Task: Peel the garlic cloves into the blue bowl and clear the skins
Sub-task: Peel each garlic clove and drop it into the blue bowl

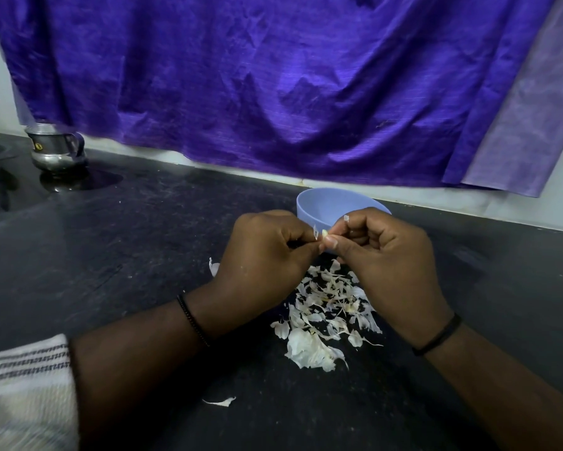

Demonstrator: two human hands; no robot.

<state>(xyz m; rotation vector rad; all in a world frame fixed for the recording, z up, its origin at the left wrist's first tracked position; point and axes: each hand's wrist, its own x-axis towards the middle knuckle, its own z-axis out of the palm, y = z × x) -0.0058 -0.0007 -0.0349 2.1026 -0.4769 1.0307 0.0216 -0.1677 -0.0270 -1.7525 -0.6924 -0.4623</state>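
Both grips are working together at the centre: the left hand (267, 252) and the right hand (384, 255) are each pinching the same garlic clove (324, 235), fingertips curled tight around it, with flakes of skin sticking up from it. Just beyond the hands, at twelve o'clock, the blue bowl (325, 203) is sitting on the dark tabletop (137, 242). Peeled skins (325, 314) are lying heaped at six o'clock from the hands. A steel jug (56, 148) is standing far off at ten o'clock, under a hanging purple cloth (273, 86).
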